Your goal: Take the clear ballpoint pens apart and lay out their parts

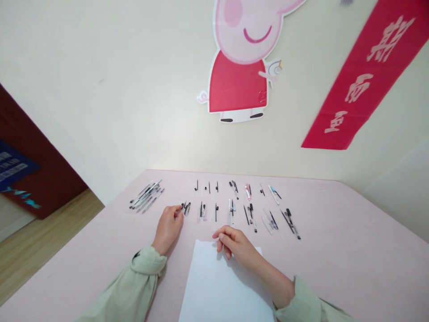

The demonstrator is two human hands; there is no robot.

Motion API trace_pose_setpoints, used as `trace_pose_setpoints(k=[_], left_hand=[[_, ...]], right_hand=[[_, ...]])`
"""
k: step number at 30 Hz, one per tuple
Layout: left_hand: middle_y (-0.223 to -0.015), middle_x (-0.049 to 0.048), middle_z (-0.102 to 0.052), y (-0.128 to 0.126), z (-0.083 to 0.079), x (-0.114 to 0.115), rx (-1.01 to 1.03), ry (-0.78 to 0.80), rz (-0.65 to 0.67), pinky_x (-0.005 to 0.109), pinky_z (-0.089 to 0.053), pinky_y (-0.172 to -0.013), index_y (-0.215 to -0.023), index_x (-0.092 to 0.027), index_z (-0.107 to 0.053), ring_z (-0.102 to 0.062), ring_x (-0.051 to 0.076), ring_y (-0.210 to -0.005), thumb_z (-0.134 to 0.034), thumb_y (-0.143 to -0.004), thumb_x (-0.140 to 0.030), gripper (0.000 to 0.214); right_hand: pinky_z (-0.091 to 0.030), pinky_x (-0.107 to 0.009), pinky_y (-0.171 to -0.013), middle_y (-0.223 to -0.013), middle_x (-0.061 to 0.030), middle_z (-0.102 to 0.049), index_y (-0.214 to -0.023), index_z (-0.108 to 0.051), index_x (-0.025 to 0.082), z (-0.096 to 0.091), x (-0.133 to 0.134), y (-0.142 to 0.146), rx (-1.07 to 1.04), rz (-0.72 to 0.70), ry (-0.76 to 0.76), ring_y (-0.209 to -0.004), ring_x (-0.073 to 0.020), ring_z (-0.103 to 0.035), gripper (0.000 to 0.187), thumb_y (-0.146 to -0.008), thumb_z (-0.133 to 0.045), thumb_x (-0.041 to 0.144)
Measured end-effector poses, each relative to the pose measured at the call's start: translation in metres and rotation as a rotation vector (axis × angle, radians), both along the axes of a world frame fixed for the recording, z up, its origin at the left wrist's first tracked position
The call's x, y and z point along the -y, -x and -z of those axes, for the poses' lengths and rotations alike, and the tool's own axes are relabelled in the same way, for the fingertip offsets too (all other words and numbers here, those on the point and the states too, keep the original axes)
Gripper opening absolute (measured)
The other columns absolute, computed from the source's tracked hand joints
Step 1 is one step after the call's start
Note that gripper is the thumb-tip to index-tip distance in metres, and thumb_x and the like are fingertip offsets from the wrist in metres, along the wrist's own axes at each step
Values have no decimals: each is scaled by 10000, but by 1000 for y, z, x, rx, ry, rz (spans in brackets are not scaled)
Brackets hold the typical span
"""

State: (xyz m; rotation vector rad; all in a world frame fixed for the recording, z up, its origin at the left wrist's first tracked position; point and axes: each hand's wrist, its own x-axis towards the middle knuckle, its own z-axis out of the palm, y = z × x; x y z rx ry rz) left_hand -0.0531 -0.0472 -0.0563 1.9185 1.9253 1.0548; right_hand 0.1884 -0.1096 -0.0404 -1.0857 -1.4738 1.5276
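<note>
My left hand rests on the table with thumb and index finger brought close together. Its fingertips are at a small cluster of dark pen parts, at the left end of the nearer row. What lies between the fingers, if anything, is too small to make out. My right hand hovers over the top of a white sheet of paper, fingers loosely bent and apart, with nothing visible in them. Beyond it lie small groups of pens and pen parts, including a clear pen with a dark refill and black pieces.
A pile of pens lies at the table's back left. A farther row holds more pen parts, among them a pink-and-white piece and a blue-and-white pen. The pink-covered table meets a pale wall with a cartoon cutout.
</note>
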Motion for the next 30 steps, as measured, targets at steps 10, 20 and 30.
trace_pose_setpoints(k=[10, 20, 30], left_hand=[[-940, 90, -643, 0, 0, -2, 13, -58, 4, 364, -509, -789, -988, -158, -627, -618, 213, -837, -414, -832, -247, 278], [-1007, 136, -606, 44, -22, -17, -405, -73, -135, 428, -430, -865, -1031, -156, -617, -574, 293, -972, -415, -842, -252, 293], [-927, 140, -621, 87, -26, -21, -680, 28, -289, 411, -433, -742, -869, -171, -600, -587, 318, -903, -428, -841, -316, 227]], right_hand=[[-289, -205, -422, -638, 4, -615, -882, -598, 148, 2, 0, 0, 12, -1, 4, -387, -58, -401, 248, -851, -496, 372], [-296, -208, -425, -640, 4, -620, -879, -599, 153, 2, 0, 0, 10, -13, 1, -393, -61, -408, 248, -857, -501, 379], [-301, -204, -425, -632, 4, -616, -883, -597, 144, 7, -2, 1, 2, -13, -20, -384, -56, -408, 242, -858, -481, 355]])
